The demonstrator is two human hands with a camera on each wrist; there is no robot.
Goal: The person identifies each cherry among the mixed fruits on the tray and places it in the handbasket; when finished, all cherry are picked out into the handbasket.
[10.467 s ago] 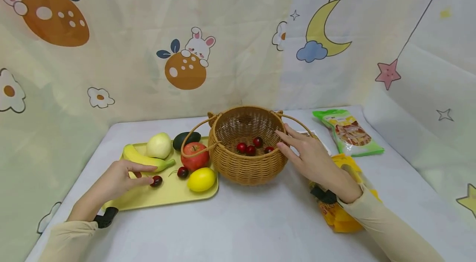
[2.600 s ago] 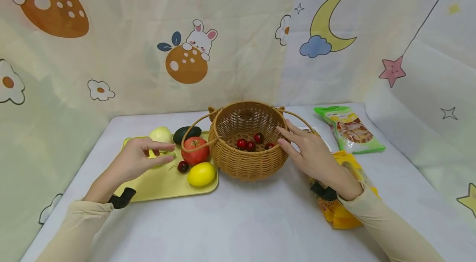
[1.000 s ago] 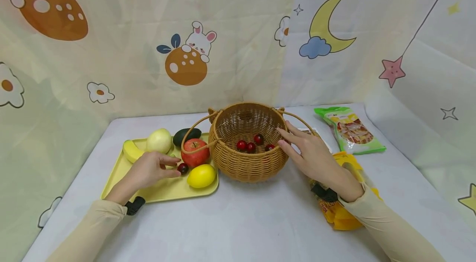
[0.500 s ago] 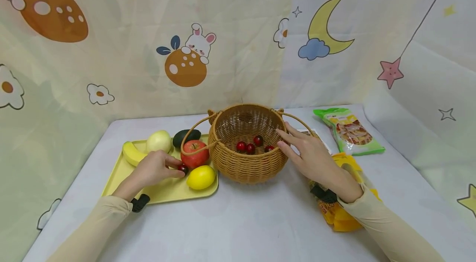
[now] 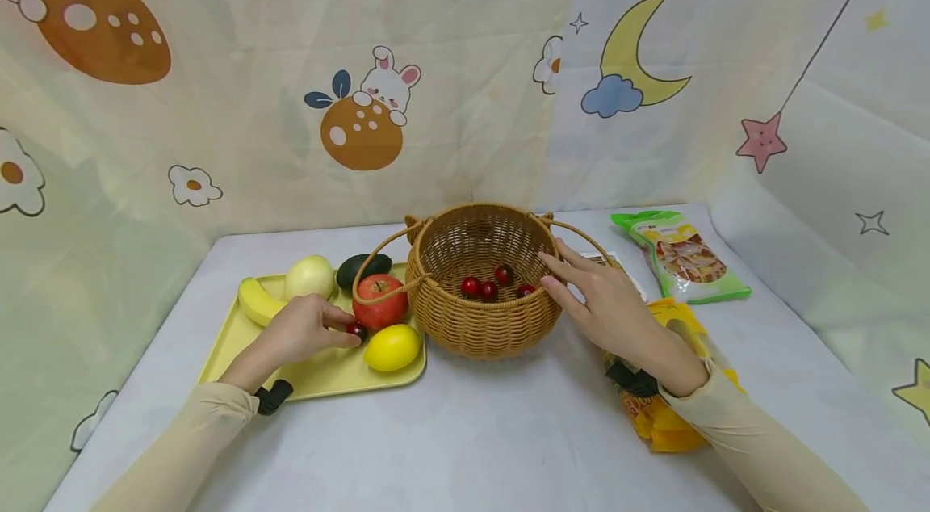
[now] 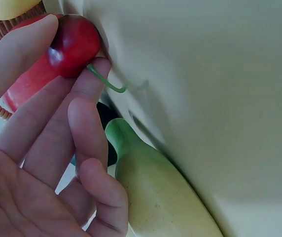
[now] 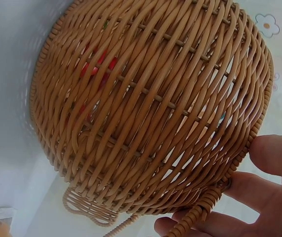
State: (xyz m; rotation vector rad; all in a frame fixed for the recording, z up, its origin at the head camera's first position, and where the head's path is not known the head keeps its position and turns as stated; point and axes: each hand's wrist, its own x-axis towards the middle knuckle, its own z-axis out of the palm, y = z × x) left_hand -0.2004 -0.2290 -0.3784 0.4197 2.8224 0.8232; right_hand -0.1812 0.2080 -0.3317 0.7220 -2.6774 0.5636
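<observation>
In the head view my left hand (image 5: 308, 330) reaches over the yellow tray (image 5: 247, 363) and pinches a dark red cherry (image 5: 358, 331) between thumb and fingers. The left wrist view shows this cherry (image 6: 79, 47) close up, its green stem hanging free. Right beside it on the tray are a red apple (image 5: 381, 304) and a lemon (image 5: 393, 348). My right hand (image 5: 606, 306) rests against the right rim of a wicker basket (image 5: 483, 330), fingers nearly straight. Several cherries (image 5: 488, 291) lie inside it. In the right wrist view fingers pass behind the basket's handle (image 7: 193, 217).
A banana (image 5: 259, 302), a pale round fruit (image 5: 310, 278) and a dark green avocado-like fruit (image 5: 363, 271) lie on the tray. Under my right forearm is a yellow-orange packet (image 5: 672, 431). Farther back lies a green snack bag (image 5: 686, 258). A printed cloth hangs behind.
My left hand has moved right and down across the tray and now pinches the cherry by the apple. Another cherry, near the banana earlier, no longer shows there. The right hand stays at the basket.
</observation>
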